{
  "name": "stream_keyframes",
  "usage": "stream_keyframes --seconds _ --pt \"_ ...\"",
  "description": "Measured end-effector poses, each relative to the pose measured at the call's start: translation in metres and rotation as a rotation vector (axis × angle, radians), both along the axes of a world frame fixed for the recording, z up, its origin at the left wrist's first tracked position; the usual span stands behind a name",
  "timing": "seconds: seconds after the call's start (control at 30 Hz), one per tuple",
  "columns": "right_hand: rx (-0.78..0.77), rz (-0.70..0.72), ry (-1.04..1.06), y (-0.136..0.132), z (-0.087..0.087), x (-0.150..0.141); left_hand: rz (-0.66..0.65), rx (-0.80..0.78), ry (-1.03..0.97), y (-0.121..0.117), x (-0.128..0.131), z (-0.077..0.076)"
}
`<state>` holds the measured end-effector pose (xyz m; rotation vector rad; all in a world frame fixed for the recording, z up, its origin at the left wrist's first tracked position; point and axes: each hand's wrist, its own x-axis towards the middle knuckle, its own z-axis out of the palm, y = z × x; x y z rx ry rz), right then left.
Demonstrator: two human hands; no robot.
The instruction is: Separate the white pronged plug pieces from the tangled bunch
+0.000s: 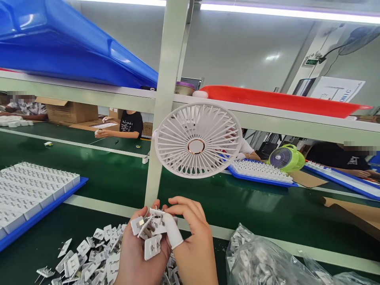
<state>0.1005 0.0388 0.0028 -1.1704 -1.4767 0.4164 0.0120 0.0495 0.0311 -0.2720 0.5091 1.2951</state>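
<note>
My left hand (138,253) is raised palm up and cupped around a handful of small white plastic plug parts (151,233) with metal prongs. My right hand (192,241) is close beside it, thumb in a white finger cot (173,232), fingers pinched on one of the parts at the top of the handful. Below both hands lies a loose pile of the same white parts (89,257) on the green bench.
A blue tray (41,211) filled with rows of white parts sits at left. A clear plastic bag (261,261) of parts lies at lower right. A white fan (198,139) is clipped to the shelf post (163,103). Other people work across the green conveyor (118,174).
</note>
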Motion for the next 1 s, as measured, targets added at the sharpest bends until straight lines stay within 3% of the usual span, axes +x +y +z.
stream_keyframes --seconds 0.17,0.33,0.67,1.0 --pt "-0.177 0.198 0.445 0.003 0.0 0.008 -0.014 -0.108 -0.12 -0.001 0.002 0.001" --pt "-0.231 0.289 0.649 -0.001 0.006 0.014 0.02 -0.161 -0.083 0.0 -0.004 0.001" --pt "-0.253 0.327 0.739 -0.005 0.008 0.016 0.077 -0.108 -0.136 0.007 -0.024 0.002" --pt "-0.295 0.414 0.844 -0.011 0.015 0.012 0.101 -0.179 -0.156 -0.01 -0.022 0.015"
